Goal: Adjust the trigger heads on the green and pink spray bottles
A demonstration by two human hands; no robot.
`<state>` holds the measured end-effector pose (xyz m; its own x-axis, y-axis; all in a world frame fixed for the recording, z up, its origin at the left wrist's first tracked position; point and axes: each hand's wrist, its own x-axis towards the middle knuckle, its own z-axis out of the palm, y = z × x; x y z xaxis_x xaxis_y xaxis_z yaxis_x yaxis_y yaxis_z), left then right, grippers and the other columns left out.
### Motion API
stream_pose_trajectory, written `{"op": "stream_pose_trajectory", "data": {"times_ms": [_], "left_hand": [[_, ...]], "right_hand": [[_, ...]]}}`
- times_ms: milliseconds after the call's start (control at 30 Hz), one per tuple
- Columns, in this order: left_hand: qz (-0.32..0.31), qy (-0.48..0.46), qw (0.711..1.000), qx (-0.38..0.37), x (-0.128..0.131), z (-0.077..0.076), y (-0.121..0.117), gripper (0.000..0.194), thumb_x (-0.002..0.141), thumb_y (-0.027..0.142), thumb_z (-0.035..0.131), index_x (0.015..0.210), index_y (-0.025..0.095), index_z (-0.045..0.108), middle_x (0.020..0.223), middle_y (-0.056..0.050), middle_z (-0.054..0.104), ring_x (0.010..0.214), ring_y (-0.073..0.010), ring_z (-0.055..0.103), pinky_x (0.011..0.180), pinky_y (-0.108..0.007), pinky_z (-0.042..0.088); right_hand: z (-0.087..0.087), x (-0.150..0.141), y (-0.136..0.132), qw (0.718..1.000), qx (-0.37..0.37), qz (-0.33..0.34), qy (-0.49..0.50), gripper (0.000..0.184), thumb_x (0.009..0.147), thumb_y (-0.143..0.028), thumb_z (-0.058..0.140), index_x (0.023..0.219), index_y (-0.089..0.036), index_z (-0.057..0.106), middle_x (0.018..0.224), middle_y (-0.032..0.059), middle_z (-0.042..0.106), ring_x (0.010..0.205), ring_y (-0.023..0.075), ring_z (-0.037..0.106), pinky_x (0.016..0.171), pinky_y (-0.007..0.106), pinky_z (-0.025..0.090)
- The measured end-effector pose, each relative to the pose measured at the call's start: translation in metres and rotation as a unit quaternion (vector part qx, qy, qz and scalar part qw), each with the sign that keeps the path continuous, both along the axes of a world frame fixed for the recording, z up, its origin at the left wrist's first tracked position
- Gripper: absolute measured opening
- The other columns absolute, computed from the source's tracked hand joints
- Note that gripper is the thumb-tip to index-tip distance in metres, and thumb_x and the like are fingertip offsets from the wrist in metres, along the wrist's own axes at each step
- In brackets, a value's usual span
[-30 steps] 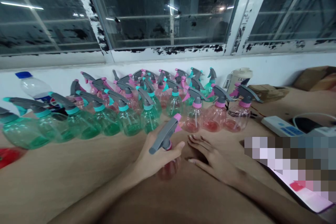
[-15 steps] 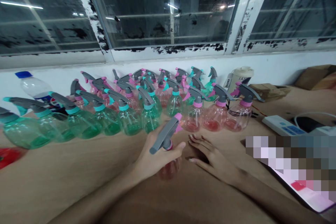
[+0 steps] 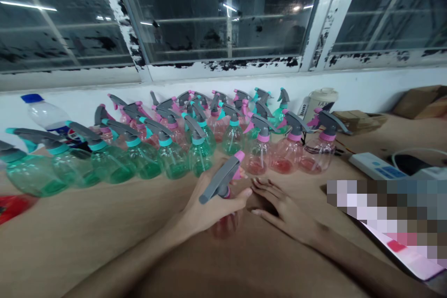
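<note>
The left hand (image 3: 206,207) is clasping a pink-collared spray bottle (image 3: 221,179) snugly round its neck, seemingly steadying it on the table (image 3: 87,228). Right of that grip, the right hand (image 3: 291,214) is lying palm-down, fingers spread—holding nothing.

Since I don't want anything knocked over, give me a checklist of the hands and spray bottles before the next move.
1. Left hand has a hold on the pink-nozzled spray bottle: ok, fingers around it below the sprayer head.
2. Right hand free of any bottle: ok, palm down at the tabletop.
3. Fingers of the two hands apart: cannot tell, their tips are very close.
4. Held bottle's base resting on the tabletop: cannot tell from this angle.
5. Three pink-collared bottles beyond the right hand standing upright: ok.
6. Wide space between the held bottle and the front bottles: not ok, its nozzle points towards them from close by.
</note>
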<state>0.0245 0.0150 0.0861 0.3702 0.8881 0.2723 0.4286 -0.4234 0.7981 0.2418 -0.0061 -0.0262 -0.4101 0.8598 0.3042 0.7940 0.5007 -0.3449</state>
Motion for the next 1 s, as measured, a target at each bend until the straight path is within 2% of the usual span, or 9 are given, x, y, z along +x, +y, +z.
{"op": "stream_pose_trajectory", "data": {"times_ms": [133, 233, 333, 467, 533, 600, 700, 867, 1000], "left_hand": [[-0.019, -0.013, 1.0, 0.004, 0.0, -0.004, 0.0, 0.027, 0.074, 0.036, 0.067, 0.092, 0.018, 0.06, 0.071, 0.001, 0.06, 0.061, -0.0142, 0.055, 0.06, -0.027, 0.046], [-0.013, -0.008, 1.0, -0.014, -0.001, -0.001, -0.002, 0.03, 0.076, 0.039, 0.065, 0.097, 0.018, 0.062, 0.063, 0.004, 0.054, 0.054, -0.012, 0.049, 0.053, -0.025, 0.043], [-0.023, -0.017, 0.999, -0.016, -0.001, 0.004, -0.005, 0.039, 0.078, 0.041, 0.063, 0.11, 0.019, 0.058, 0.061, 0.006, 0.049, 0.05, -0.0103, 0.042, 0.05, -0.023, 0.039], [-0.023, -0.04, 0.999, -0.02, -0.001, 0.003, -0.008, 0.051, 0.079, 0.041, 0.065, 0.123, 0.022, 0.047, 0.065, 0.007, 0.049, 0.055, -0.0124, 0.05, 0.056, -0.026, 0.044], [-0.021, -0.049, 0.998, -0.021, -0.001, 0.001, -0.009, 0.054, 0.08, 0.041, 0.064, 0.125, 0.022, 0.042, 0.073, 0.005, 0.055, 0.061, -0.0148, 0.056, 0.062, -0.031, 0.048], [-0.02, -0.053, 0.998, -0.009, -0.001, -0.002, -0.011, 0.058, 0.08, 0.04, 0.065, 0.128, 0.022, 0.038, 0.092, -0.001, 0.06, 0.074, -0.0184, 0.061, 0.073, -0.038, 0.05], [-0.026, -0.063, 0.998, 0.019, 0.0, -0.002, -0.013, 0.068, 0.077, 0.035, 0.069, 0.132, 0.024, 0.031, 0.126, -0.01, 0.05, 0.106, -0.0268, 0.056, 0.092, -0.047, 0.045], [-0.048, -0.042, 0.998, 0.007, -0.001, 0.003, -0.016, 0.081, 0.073, 0.029, 0.071, 0.138, 0.024, 0.022, 0.135, -0.013, 0.041, 0.122, -0.032, 0.045, 0.101, -0.054, 0.036], [-0.049, -0.006, 0.999, 0.005, -0.007, 0.0, -0.011, 0.094, 0.072, 0.033, 0.073, 0.143, 0.025, 0.011, 0.146, -0.015, 0.026, 0.131, -0.0346, 0.033, 0.104, -0.056, 0.031]], "right_hand": [[-0.001, 0.0, 0.001, 1.0, -0.004, -0.002, 0.003, 0.054, 0.091, -0.047, 0.046, 0.132, -0.011, 0.048, 0.14, 0.0132, 0.047, 0.132, 0.0252, 0.04, 0.111, 0.05, 0.028], [0.003, -0.001, 0.0, 1.0, -0.017, 0.003, 0.024, 0.052, 0.09, -0.046, 0.048, 0.13, -0.013, 0.05, 0.14, 0.0135, 0.047, 0.132, 0.026, 0.038, 0.111, 0.051, 0.026], [0.018, -0.004, -0.007, 0.995, -0.05, 0.006, 0.083, 0.046, 0.089, -0.046, 0.051, 0.125, -0.018, 0.053, 0.137, 0.0108, 0.051, 0.129, 0.0245, 0.043, 0.108, 0.048, 0.033], [0.046, -0.02, -0.028, 0.981, -0.088, -0.003, 0.17, 0.047, 0.085, -0.049, 0.056, 0.126, -0.026, 0.048, 0.125, 0.006, 0.061, 0.113, 0.0228, 0.058, 0.095, 0.042, 0.047], [0.058, -0.034, -0.038, 0.98, -0.073, -0.03, 0.181, 0.055, 0.08, -0.052, 0.061, 0.127, -0.027, 0.045, 0.123, 0.006, 0.061, 0.11, 0.0252, 0.059, 0.089, 0.043, 0.05], [0.066, -0.049, -0.043, 0.983, -0.031, -0.059, 0.169, 0.057, 0.075, -0.055, 0.064, 0.12, -0.025, 0.049, 0.114, 0.008, 0.064, 0.103, 0.0277, 0.061, 0.082, 0.043, 0.052], [0.071, -0.07, -0.041, 0.984, 0.031, -0.081, 0.155, 0.06, 0.072, -0.055, 0.066, 0.118, -0.021, 0.05, 0.109, 0.0111, 0.063, 0.1, 0.0298, 0.061, 0.075, 0.043, 0.054], [0.074, -0.09, -0.031, 0.982, 0.055, -0.135, 0.118, 0.043, 0.07, -0.039, 0.063, 0.108, -0.021, 0.05, 0.1, 0.0098, 0.063, 0.094, 0.0312, 0.06, 0.062, 0.041, 0.053], [0.072, -0.084, -0.024, 0.975, 0.054, -0.152, 0.154, 0.033, 0.07, -0.029, 0.057, 0.1, -0.021, 0.046, 0.095, 0.0087, 0.059, 0.089, 0.0292, 0.058, 0.062, 0.04, 0.052]]}}
